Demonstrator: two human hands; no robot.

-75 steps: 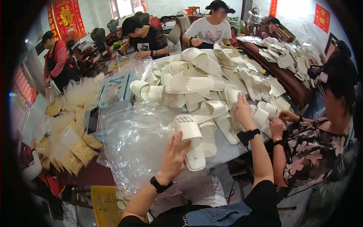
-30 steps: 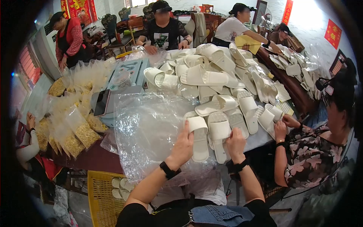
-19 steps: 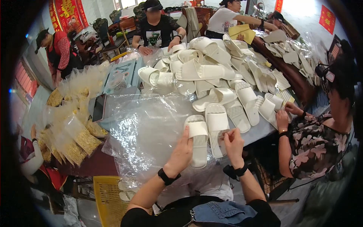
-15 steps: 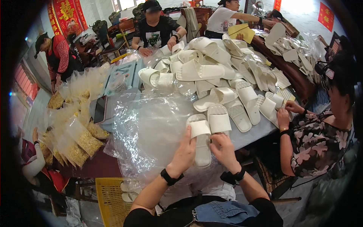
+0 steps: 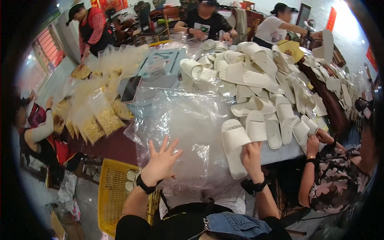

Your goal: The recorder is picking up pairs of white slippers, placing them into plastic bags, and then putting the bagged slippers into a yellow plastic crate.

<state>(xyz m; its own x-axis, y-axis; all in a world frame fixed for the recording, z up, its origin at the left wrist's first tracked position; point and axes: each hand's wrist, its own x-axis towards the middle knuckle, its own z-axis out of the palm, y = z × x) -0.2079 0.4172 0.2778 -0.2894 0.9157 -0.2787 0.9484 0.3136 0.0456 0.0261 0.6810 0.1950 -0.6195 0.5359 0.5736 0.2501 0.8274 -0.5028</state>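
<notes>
My left hand (image 5: 162, 162) is spread wide over a stack of clear plastic bags (image 5: 196, 124) lying on the table in front of me. To its right, my right hand (image 5: 253, 158) is closed on a pair of cream slippers. The left slipper (image 5: 235, 138) of the pair shows almost whole, while my hand covers the heel of the right slipper (image 5: 256, 132). Just beyond them rises a heap of matching slippers (image 5: 246, 76). Whether my left fingertips press on the bags or hover over them, I cannot tell.
Bags of yellow pieces (image 5: 106, 122) stand at the left, near a phone (image 5: 131, 89) and a blue-grey box (image 5: 162, 64). A yellow crate (image 5: 108, 196) is below the table's edge. At the right a co-worker's hands (image 5: 314, 144) handle slippers; other people work around the tables.
My left hand has let go of the slippers and moved left over the plastic bags, fingers spreading. My right hand keeps the pair. The whole view has shifted.
</notes>
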